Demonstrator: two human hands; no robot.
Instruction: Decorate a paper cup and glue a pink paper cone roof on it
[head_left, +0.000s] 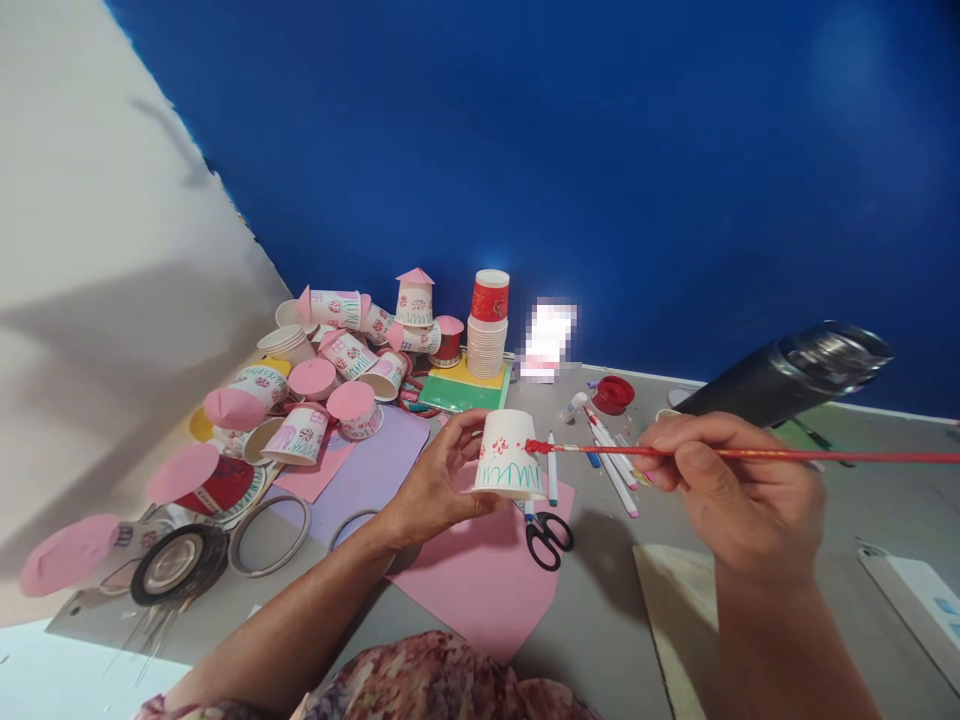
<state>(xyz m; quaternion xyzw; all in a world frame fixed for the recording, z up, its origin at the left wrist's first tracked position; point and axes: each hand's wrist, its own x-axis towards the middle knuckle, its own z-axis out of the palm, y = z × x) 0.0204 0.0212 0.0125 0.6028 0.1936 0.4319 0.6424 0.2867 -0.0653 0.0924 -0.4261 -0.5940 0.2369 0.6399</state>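
Note:
My left hand [442, 475] grips a white paper cup [510, 425] turned upside down, fingers behind it and thumb underneath. Green zigzag strokes run round its rim, with red dabs above them. In my right hand [739, 490] is a long red paintbrush [622, 451], held between thumb and fingers. Its red-loaded bristles touch the right part of the cup's side. Below the cup lie black-handled scissors [549, 541] on a pink paper sheet [480, 590]. A small red paint pot [613, 393] stands farther back.
Many decorated cups with pink paper roofs [352, 405] are piled at the left. A cup stack [487, 345] stands at the back. Markers [615, 470] lie mid-table; tape rolls [270, 535] lie left. A dark flask [780, 370] leans at the right near a cloth [679, 590].

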